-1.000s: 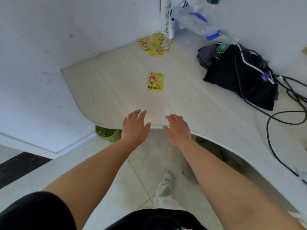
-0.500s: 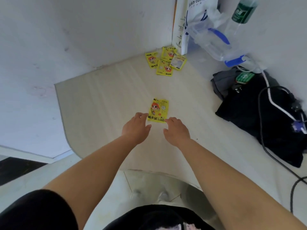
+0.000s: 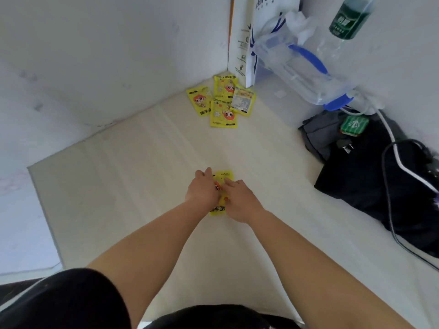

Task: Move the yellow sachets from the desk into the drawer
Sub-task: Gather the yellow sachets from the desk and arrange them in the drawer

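A single yellow sachet [image 3: 224, 176] with a cartoon face lies flat on the pale desk [image 3: 133, 176], mid-desk. Both my hands are down on it. My left hand [image 3: 201, 189] covers its left side with fingers curled onto it. My right hand [image 3: 239, 201] covers its right side and lower part. Only the sachet's top edge and a strip between my wrists show, so whether either hand grips it is hidden. Several more yellow sachets [image 3: 222, 102] lie in a loose overlapping pile in the far corner. No drawer is in view.
A white paper bag [image 3: 251, 41] stands in the corner behind the pile. Beside it are a clear plastic container with blue handle [image 3: 297, 67] and a green-labelled bottle [image 3: 348, 20]. A black bag [image 3: 370, 184] with cables and a small green box [image 3: 354, 125] fills the right side.
Both hands have moved forward from the desk's front edge across the desk and now rest on the single sachet. The view has shifted forward over the desk.
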